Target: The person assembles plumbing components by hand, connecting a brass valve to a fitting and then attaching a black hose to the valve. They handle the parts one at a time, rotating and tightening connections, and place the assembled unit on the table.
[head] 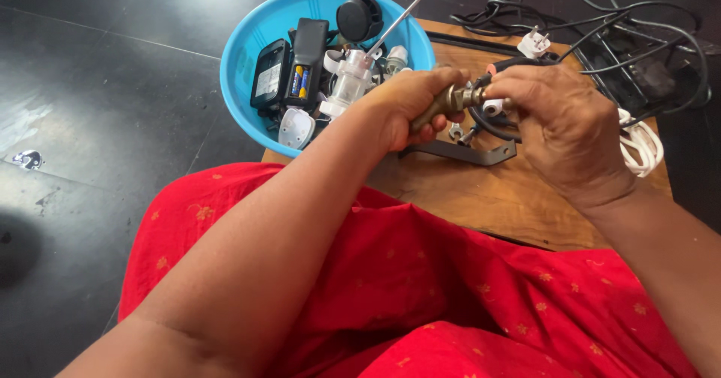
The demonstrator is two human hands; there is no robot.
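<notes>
Beside bowl rim [233, 85], hands (both) gripping brass fitting [439, 106]

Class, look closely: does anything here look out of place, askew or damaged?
The blue bowl overhangs the wooden table edge, crammed with jumbled parts. Black cables lie tangled behind. Nothing looks broken or spilled.

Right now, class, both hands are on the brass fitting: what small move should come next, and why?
Probably a small twist of the right hand while the left hand holds firm. The left grips the brass fitting by its body, and the right's fingers pinch its end above the wooden table.
</notes>
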